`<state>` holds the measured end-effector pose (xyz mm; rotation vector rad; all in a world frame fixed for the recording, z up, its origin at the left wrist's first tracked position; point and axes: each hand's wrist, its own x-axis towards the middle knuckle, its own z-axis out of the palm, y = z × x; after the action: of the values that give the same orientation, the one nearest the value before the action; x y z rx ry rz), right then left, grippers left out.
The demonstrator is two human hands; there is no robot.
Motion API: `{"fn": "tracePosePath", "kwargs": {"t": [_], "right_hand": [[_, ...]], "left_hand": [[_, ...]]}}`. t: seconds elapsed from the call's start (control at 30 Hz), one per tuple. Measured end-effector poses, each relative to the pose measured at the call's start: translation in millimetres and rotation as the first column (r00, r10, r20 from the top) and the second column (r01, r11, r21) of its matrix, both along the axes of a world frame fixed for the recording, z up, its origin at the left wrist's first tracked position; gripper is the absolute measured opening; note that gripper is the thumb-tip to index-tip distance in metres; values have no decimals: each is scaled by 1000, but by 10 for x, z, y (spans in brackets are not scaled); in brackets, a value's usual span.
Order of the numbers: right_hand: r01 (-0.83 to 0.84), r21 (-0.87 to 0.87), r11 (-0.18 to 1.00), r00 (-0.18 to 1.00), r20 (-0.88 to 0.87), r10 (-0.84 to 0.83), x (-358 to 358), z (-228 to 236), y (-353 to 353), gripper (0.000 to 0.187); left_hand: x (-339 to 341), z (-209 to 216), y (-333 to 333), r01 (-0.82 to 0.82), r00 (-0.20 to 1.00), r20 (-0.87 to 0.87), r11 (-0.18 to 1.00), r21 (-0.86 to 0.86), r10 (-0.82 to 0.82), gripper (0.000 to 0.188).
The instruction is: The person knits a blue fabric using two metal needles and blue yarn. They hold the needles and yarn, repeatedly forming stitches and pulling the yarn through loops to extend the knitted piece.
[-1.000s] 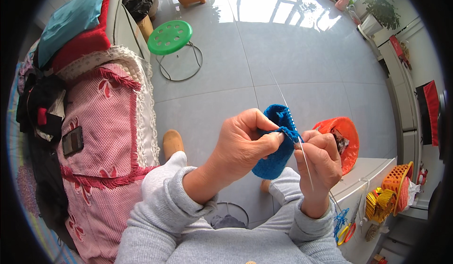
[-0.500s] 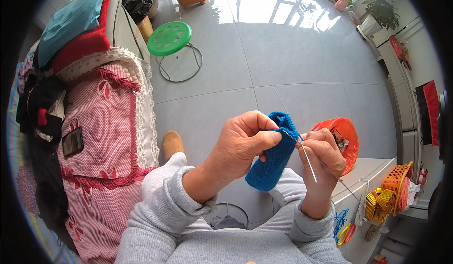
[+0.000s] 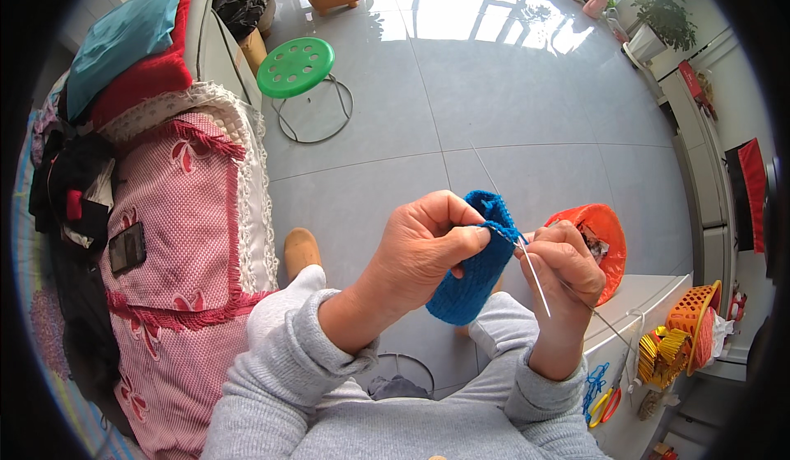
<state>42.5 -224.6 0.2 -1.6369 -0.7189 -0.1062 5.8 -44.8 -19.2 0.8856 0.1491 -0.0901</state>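
A tube of blue knitting (image 3: 466, 294) hangs above my lap, its open end uppermost. My left hand (image 3: 420, 250) pinches the tube's upper edge between thumb and forefinger. My right hand (image 3: 566, 269) is closed at the tube's right edge, on a thin knitting needle (image 3: 609, 325) whose shaft sticks out behind the palm. A second, pale needle (image 3: 537, 281) slants down in front of the right fingers. Beyond the knitting, another thin needle (image 3: 484, 166) points up and away. Blue yarn runs close to the right fingertips; how it lies in them is hidden.
An orange-red bag-lined bin (image 3: 607, 254) stands right of my right hand. On the white surface beside it lie scissors (image 3: 605, 406), blue yarn scraps (image 3: 594, 384) and an orange basket (image 3: 690, 312). A pink-covered sofa (image 3: 177, 254) with a phone (image 3: 127, 248) is left; a green stool (image 3: 296, 67) stands ahead.
The blue tube has shifted slightly up and left, its lower end swinging up a little. Both hands keep nearly the same place and hold.
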Motion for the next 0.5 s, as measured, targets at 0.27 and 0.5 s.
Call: {"fn": "tracePosePath", "kwargs": {"t": [0.27, 0.5], "right_hand": [[90, -173, 981, 973, 225, -50, -40, 14, 55, 9], [215, -216, 953, 888, 449, -98, -69, -57, 144, 17]], "left_hand": [[-15, -33, -18, -95, 990, 118, 981, 171, 75, 7], [-18, -40, -78, -180, 960, 262, 931, 317, 96, 10]]}}
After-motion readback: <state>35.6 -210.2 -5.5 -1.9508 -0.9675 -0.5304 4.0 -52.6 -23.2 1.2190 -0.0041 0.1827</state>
